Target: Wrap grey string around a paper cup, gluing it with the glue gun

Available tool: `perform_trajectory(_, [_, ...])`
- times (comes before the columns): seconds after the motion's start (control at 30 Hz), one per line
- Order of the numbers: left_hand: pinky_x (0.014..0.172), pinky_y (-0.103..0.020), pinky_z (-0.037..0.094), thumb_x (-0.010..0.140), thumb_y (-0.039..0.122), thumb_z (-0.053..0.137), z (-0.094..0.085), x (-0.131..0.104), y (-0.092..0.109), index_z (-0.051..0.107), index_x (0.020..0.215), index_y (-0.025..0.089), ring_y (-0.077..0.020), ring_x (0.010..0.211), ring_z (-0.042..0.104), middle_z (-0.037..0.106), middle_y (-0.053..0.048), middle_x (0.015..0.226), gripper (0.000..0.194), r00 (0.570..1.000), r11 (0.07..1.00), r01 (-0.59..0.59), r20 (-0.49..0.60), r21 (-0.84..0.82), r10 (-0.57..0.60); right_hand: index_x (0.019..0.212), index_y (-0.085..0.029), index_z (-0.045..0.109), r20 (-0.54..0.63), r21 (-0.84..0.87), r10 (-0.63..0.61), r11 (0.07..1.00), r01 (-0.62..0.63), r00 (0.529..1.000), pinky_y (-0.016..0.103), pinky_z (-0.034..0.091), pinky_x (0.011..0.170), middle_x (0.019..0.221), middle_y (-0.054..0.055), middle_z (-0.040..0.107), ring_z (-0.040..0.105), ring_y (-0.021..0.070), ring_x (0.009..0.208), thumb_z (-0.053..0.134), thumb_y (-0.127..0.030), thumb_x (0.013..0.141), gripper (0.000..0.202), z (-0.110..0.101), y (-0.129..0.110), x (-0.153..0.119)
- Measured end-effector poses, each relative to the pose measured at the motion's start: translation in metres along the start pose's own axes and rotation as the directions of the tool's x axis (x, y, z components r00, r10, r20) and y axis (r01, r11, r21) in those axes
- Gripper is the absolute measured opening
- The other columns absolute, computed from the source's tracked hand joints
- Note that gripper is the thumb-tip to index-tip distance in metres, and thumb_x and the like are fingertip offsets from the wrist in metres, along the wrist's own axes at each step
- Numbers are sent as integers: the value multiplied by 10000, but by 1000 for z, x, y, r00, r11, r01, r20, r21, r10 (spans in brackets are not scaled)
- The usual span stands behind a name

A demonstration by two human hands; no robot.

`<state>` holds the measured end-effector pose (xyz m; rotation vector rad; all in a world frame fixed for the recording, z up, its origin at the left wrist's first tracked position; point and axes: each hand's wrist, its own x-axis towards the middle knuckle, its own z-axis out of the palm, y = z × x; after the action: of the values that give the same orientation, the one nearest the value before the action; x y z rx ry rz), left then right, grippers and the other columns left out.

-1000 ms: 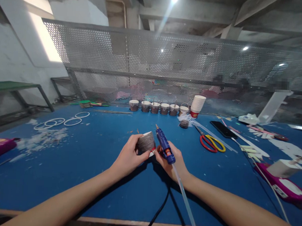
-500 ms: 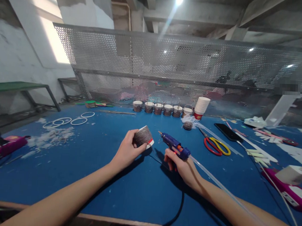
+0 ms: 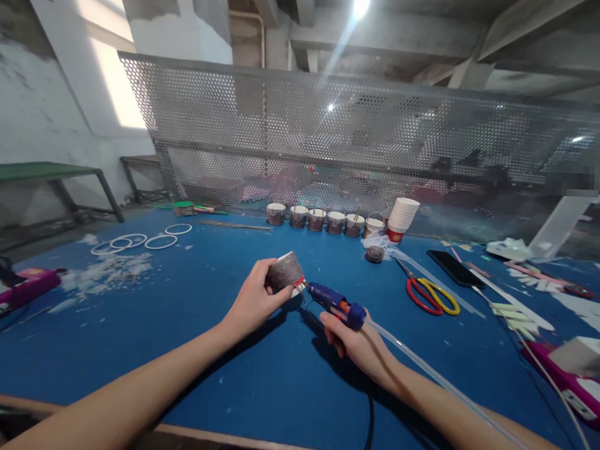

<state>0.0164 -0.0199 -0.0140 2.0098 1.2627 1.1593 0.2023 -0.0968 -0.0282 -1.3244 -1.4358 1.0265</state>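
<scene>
A blue bench (image 3: 253,395) is spreading across the view, with a mesh screen (image 3: 200,114) standing along its far side and a row of cups (image 3: 317,220) lining up before the screen. Over the bench's middle, the two hands are working apart from each other: the right hand (image 3: 354,340) is gripping a blue glue gun (image 3: 334,303), while the left hand (image 3: 252,296) is clamping a smaller thing. Off to the right, scissors (image 3: 417,283) are lying near a black phone (image 3: 454,267). The left hand's thing, a yarn-wrapped cup (image 3: 287,271), is tilting above the bench, and the gun's tip is pointing at its red band, whether touching I cannot tell. Beyond, a ball of yarn (image 3: 375,254) is resting.
</scene>
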Motion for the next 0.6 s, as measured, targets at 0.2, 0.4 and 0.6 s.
perform_trajectory(0.2, [572,-254,389,743,345,620,2,1,-2,500,1087,162,-108,614,436,504,21,798,408,1000,1000,-11,22,-17,11,519,-193,477,13,-8,-45,999,45,999,213,311,407,425,-53,415,376,75,382,589,-422,814,390,3,0,-2])
perform_trajectory(0.4, [574,-254,380,744,336,619,1,0,-1,502,1086,167,-111,603,439,493,31,761,399,1000,1000,-4,29,-4,4,495,-201,463,-33,-18,-29,999,28,999,219,311,393,406,-50,409,376,83,369,577,-428,815,409,2,2,1])
perform_trajectory(0.6, [567,-251,373,736,333,608,0,1,-1,494,1077,168,-110,590,428,472,41,734,395,999,1000,-9,35,-12,9,498,-204,451,-34,-9,-29,1000,29,999,213,314,393,415,-54,407,377,78,370,576,-441,806,409,1,2,0])
